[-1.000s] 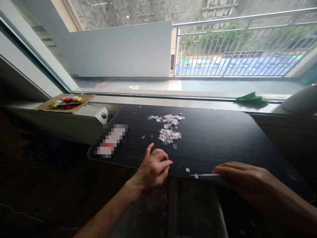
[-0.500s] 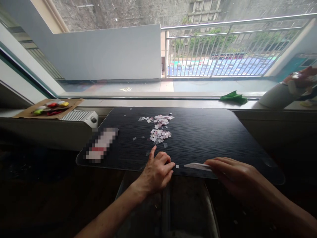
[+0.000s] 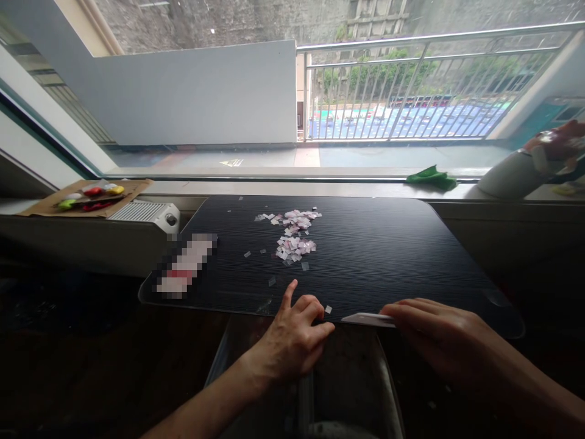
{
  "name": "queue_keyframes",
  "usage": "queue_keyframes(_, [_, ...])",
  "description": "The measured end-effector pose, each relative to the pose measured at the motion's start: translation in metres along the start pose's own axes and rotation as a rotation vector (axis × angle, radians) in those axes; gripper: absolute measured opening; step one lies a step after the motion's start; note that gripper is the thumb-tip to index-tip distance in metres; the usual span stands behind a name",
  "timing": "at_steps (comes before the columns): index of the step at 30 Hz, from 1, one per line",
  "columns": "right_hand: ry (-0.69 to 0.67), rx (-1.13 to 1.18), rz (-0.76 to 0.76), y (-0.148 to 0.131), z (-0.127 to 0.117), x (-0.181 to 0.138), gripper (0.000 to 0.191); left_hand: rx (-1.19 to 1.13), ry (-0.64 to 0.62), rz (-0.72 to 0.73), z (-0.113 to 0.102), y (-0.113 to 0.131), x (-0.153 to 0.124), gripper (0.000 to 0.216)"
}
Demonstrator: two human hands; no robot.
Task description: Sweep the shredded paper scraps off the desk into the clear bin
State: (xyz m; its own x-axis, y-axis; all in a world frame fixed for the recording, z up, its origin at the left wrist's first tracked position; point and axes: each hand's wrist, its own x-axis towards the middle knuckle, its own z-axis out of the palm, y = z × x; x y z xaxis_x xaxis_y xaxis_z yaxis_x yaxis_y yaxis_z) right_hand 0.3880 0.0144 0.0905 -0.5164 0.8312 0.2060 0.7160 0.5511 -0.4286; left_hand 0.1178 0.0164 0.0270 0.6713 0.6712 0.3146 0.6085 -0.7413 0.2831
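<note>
White strip [image 3: 368, 319], pinched in my right fingers [image 3: 402, 309]; I have brought my loosely spread left fingers [image 3: 323, 331] closer, almost reaching its tip.

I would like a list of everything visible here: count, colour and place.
Table: 1, black, centre.
Small flat pieces: many, whitish and pinkish, mostly heaped on the table.
Lone square: 1, white, table's near edge.
Thin item: 1, white, right of the lone square.
Blurred item: 1, pale with red, table's left end.
Cardboard: 1, brown, far left.
Small objects: several, red, yellow, green, on the cardboard.
Vented box: 1, white, right of the cardboard.
Sill: 1, pale, behind the table.
Crumpled item: 1, green, on the sill.
Rounded object: 1, greyish, sill's right end.
Railing: 1, metallic, outside.
Outer wall: 1, grey, left of the railing.
Left hand: 1, bare, beside the lone square.
Right hand: 1, bare, holding the thin item.
</note>
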Motion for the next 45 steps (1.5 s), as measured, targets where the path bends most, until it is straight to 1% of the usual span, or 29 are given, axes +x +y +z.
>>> queue_keyframes(3, [0.04,-0.028,0.011,0.002,0.002,0.007,0.031,-0.005,0.018,-0.037,-0.001,0.0,0.0,0.024])
queue_keyframes(7, [0.026,-0.029,-0.016,0.001,0.01,0.02,0.031,0.032,0.011,-0.12,-0.003,-0.006,0.004,0.023])
queue_keyframes(10, [0.0,-0.031,-0.019,-0.002,0.014,0.02,0.031,0.055,0.001,-0.104,-0.001,-0.007,0.004,0.021])
queue_keyframes(14, [-0.038,-0.003,-0.012,-0.006,0.009,0.007,0.032,0.035,-0.003,-0.045,0.002,-0.001,-0.001,0.025])
queue_keyframes(17, [-0.022,0.001,0.011,-0.008,0.003,-0.002,0.032,-0.002,-0.017,0.01,0.003,0.006,-0.004,0.028])
queue_keyframes(20, [0.028,-0.009,0.035,-0.006,0.005,-0.002,0.031,-0.023,0.031,-0.005,-0.002,0.004,-0.005,0.027])
queue_keyframes(23, [0.131,-0.015,0.046,0.004,0.015,0.011,0.029,-0.009,0.146,-0.112,-0.012,-0.016,-0.007,0.019])
queue_keyframes(26, [0.214,-0.081,0.052,0.013,0.028,0.038,0.029,0.083,0.306,-0.316,-0.022,-0.051,-0.015,0.018])
queue_keyframes(28, [0.221,-0.132,0.048,0.014,0.035,0.06,0.03,0.169,0.397,-0.449,-0.026,-0.075,-0.025,0.018])
queue_keyframes(30, [0.211,-0.162,0.033,0.009,0.042,0.078,0.031,0.199,0.434,-0.507,-0.025,-0.093,-0.035,0.018])
queue_keyframes(33, [0.18,-0.181,-0.02,-0.007,0.052,0.089,0.034,0.215,0.456,-0.543,-0.02,-0.104,-0.045,0.019])
queue_keyframes(35, [0.139,-0.167,-0.071,-0.018,0.057,0.088,0.035,0.221,0.464,-0.553,-0.016,-0.103,-0.047,0.018])
queue_keyframes(37, [0.079,-0.084,-0.094,-0.023,0.058,0.084,0.035,0.224,0.469,-0.558,-0.013,-0.102,-0.047,0.017])
queue_keyframes(39, [0.056,0.051,-0.031,-0.018,0.055,0.085,0.033,0.225,0.476,-0.56,-0.013,-0.101,-0.046,0.017])
queue_keyframes(41, [0.056,0.147,0.165,-0.006,0.05,0.091,0.035,0.225,0.481,-0.562,-0.013,-0.1,-0.045,0.016])
queue_keyframes(43, [0.043,0.165,0.395,0.009,0.045,0.1,0.047,0.225,0.486,-0.564,-0.014,-0.1,-0.045,0.016])
queue_keyframes(45, [0.006,0.182,0.491,0.019,0.043,0.11,0.056,0.225,0.487,-0.564,-0.014,-0.1,-0.045,0.016])
